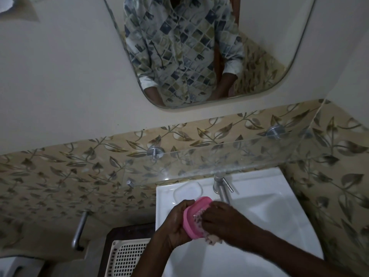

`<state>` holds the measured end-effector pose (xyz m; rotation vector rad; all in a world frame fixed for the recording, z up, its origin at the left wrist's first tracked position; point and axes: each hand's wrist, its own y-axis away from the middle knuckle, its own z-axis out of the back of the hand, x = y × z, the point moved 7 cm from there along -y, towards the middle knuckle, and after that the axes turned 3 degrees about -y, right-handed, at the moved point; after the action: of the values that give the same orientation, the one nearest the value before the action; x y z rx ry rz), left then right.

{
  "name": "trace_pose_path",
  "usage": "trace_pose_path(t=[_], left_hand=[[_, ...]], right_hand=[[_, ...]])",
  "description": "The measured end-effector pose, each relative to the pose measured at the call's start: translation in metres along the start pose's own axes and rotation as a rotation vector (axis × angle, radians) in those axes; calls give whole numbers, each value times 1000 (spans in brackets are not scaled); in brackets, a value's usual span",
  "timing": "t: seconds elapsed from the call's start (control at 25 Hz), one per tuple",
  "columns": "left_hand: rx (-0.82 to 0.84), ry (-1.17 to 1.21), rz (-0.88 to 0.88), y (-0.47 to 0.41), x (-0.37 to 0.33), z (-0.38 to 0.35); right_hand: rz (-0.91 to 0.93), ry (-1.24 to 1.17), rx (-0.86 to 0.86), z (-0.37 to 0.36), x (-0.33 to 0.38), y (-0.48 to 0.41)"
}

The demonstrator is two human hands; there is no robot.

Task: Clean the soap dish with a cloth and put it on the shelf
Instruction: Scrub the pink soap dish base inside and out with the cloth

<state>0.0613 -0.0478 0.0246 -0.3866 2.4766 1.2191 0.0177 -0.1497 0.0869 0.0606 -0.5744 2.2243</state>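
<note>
While the pink oval plastic soap dish [196, 203] is held on edge above the white ceramic sink [169, 198], the left hand [175, 224] grips its outer side with curled fingers and the right hand [221, 219] clamps a pale speckled cloth [215, 240] against the dish's hollow with bunched fingers. Behind them stands a steel tap [218, 186] under a clear glass wall shelf [229, 156]; a white lattice plastic basket [127, 256] lies left of the sink.
</note>
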Motion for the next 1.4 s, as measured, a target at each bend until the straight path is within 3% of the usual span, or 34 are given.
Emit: trace_pose_path(t=[0.08,0.16,0.24,0.36,0.44,0.48,0.56,0.68,0.76,0.88,1.0,1.08,1.2,1.4], left_hand=[[10,19,-29,-3,4,-2],[-29,19,-123,-11,7,-5],[-119,-12,-229,-16,6,1],[-117,-43,-355,-15,-4,4],[-23,13,-408,-12,-10,1],[21,47,-424,-10,-13,-1],[104,113,-460,-7,-16,2],[247,245,-451,-3,-16,10],[306,199,-448,1,-13,10],[195,113,-452,-6,-12,19],[-147,-200,-570,-11,-23,33],[-291,-327,-616,-11,-30,37],[-315,-351,-589,-7,-34,34],[-283,-200,-523,-5,-31,38]], right_hand=[[-69,86,54,5,-21,2],[-261,-64,-7,-5,-25,5],[-587,-504,-144,-15,-19,4],[-1183,-1409,-491,-37,-43,7],[-1380,-1796,-769,-33,-56,9],[-1417,-1868,-833,-26,-61,11],[-1418,-1876,-828,-7,-65,19],[-1304,-1986,-680,11,-58,36],[-1282,-2024,-683,17,-63,54],[-1295,-1986,-748,18,-74,75],[-1285,-1912,-745,10,-75,80],[-1287,-1818,-734,6,-77,80],[-1297,-1755,-741,3,-82,73],[-1244,-1838,-772,-3,-85,63]])
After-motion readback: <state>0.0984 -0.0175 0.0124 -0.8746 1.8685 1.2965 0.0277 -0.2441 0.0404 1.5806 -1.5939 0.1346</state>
